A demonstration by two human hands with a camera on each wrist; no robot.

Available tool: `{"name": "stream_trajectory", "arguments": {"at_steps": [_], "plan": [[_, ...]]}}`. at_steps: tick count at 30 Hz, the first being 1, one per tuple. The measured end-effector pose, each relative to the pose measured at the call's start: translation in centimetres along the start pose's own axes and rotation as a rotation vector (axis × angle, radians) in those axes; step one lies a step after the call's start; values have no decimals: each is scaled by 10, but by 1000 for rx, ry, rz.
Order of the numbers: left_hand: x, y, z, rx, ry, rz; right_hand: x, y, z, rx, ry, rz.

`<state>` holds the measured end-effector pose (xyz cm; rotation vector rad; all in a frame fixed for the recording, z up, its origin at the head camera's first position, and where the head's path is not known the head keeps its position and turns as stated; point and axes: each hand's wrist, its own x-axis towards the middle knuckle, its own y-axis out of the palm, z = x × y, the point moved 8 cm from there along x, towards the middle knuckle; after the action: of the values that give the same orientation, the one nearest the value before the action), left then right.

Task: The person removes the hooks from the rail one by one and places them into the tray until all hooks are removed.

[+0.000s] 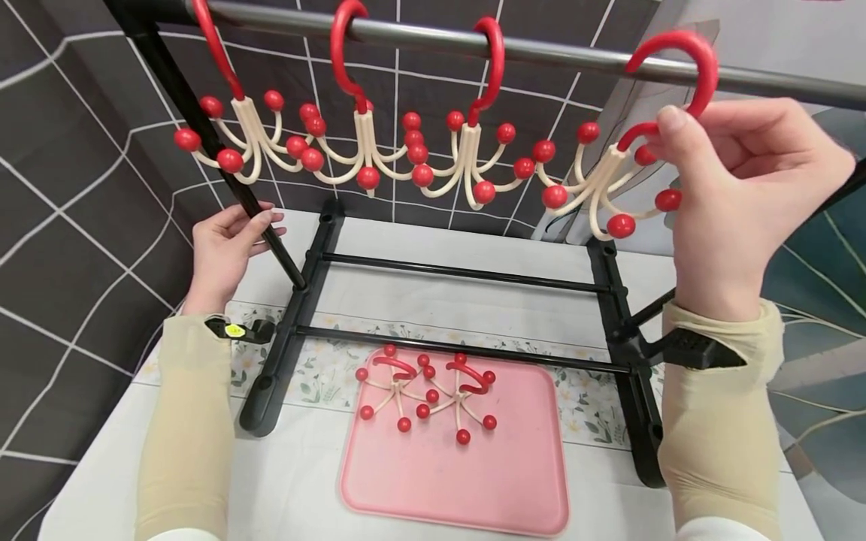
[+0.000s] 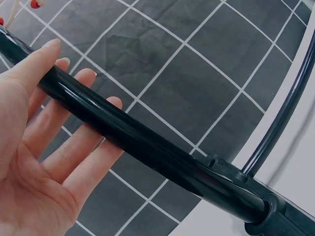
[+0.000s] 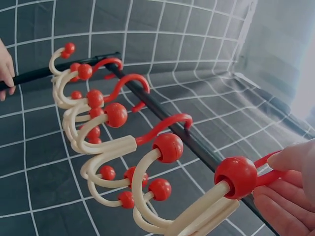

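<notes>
My right hand (image 1: 751, 180) pinches the red hook of a cream-armed rotating hook hanger (image 1: 598, 180) with red ball tips. That hook arches over the metal rail (image 1: 568, 56) at the right; whether it rests on the rail, I cannot tell. Farther left hang three more such hangers, a left one (image 1: 250, 139), a second (image 1: 365, 143) and a third (image 1: 470, 161). Around the rack's slanted black post (image 1: 277, 248), my left hand (image 1: 230, 244) has its thumb in front and fingers behind, as the left wrist view also shows.
Two more hangers, one at left (image 1: 397, 387) and one beside it (image 1: 460, 392), lie on a pink tray (image 1: 460, 488). Black crossbars (image 1: 467, 274) join the rack's feet on the white table (image 1: 291, 481). Dark tile-patterned sheeting (image 1: 81, 225) stands behind and left.
</notes>
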<state>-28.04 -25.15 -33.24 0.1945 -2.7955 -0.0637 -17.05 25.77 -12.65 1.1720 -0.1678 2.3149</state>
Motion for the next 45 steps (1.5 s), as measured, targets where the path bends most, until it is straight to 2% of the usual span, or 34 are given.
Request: {"name": "stream_trajectory", "arguments": {"at_steps": [4, 12, 19, 26, 33, 37, 45], "plan": [[0, 0, 0, -14, -7, 3, -7, -4, -2, 29, -3, 27], [2, 1, -2, -24, -6, 18, -23, -13, -8, -151, 24, 106], [1, 0, 1, -86, -16, 33, -39, -18, -12, -23, 88, 142], [3, 0, 2, -103, -36, 28, -52, -25, -14, -109, 104, 178], [3, 2, 2, -111, -37, 34, -69, -31, -25, -108, 181, 203], [3, 3, 1, -120, -38, 40, -82, -33, -34, -89, 229, 251], [2, 3, 2, -124, -56, 42, -105, -39, -57, -163, 261, 356]]}}
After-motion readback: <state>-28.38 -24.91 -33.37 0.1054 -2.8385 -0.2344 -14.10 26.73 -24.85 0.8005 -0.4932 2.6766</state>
